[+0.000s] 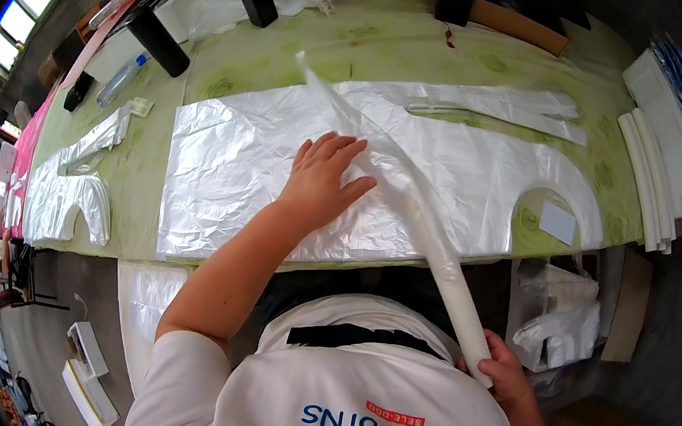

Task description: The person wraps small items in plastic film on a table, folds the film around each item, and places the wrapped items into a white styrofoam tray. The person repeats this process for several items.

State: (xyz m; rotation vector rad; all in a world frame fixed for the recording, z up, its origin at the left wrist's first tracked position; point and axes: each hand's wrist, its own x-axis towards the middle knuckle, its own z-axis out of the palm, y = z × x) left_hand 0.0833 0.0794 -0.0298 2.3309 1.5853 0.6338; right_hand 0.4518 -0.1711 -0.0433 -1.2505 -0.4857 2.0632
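A large stack of clear white plastic film (253,157), cut like an apron with a rounded opening and long strap-like ends, lies flat on the table. Across it, slanting from the far middle to the near right, runs a long, narrow roll of whitish plastic film (439,257). My right hand (503,374) is closed around the near end of this roll, beyond the table's front edge. My left hand (329,176) lies with fingers spread on the film, just left of the roll. A small white card (558,222) sits inside the rounded opening.
Green-patterned cloth (384,32) covers the table. A smaller film piece (87,186), a plastic bottle (122,80) and a black cylinder (158,42) are at left. A black box (257,1) stands at the back; white rolls (646,182) lie at right. Another person sits far left.
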